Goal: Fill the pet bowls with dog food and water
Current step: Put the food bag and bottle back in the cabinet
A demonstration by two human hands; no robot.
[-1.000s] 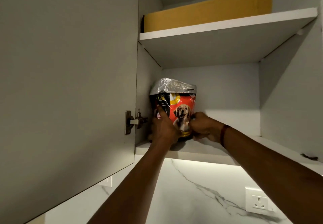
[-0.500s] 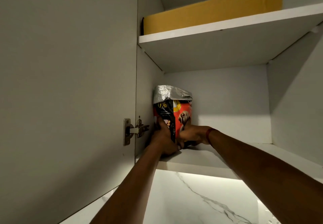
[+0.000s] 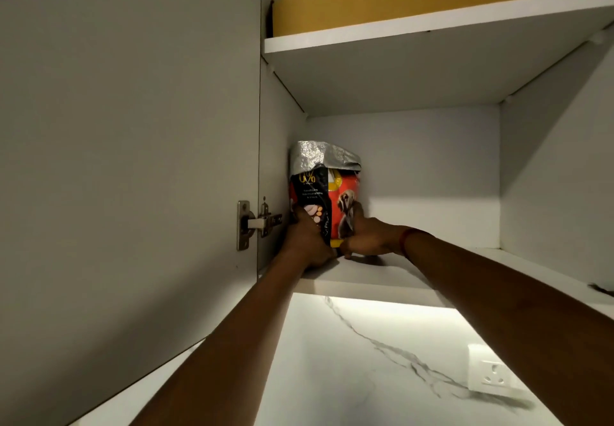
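Head view: my left hand and right hand both squeeze the red-and-black dog food bag, standing tall, its silver folded top up.

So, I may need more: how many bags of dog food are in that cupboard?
1. The dog food bag is at the left of the lower shelf, gripped by the left hand and right hand. More may be hidden behind the yellow box on the upper shelf.
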